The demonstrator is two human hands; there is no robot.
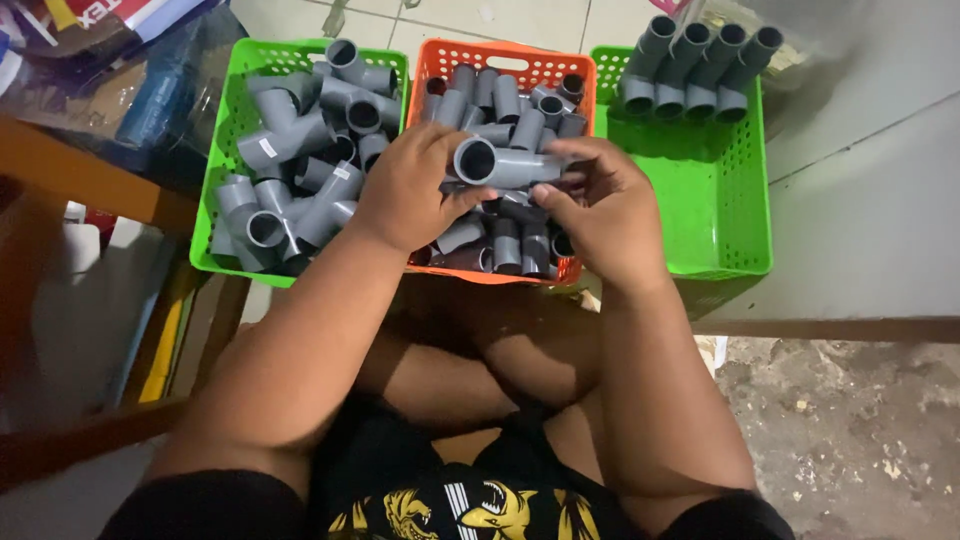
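Left hand point(410, 190) and right hand point(600, 205) both grip one grey PVC pipe fitting point(495, 165), held between them, open socket facing up. Directly beneath the hands sits the orange basket point(500, 55) of straight couplers; a green basket point(225, 140) of grey tee fittings lies just left of the left hand, and another green basket point(715, 200) holding four assembled pieces point(695, 65) lies right of the right hand.

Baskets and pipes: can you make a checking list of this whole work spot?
Surface: grey floor under three baskets.
Job's things: grey pipe fitting held above the orange basket of short pieces; left green basket of Y-shaped fittings; right green basket with four joined pieces in a row.
Clutter: papers and plastic top left.
Hands: left hand and right hand both grip the fitting.
Cables: nothing seen.
Surroundings: wooden frame at left.
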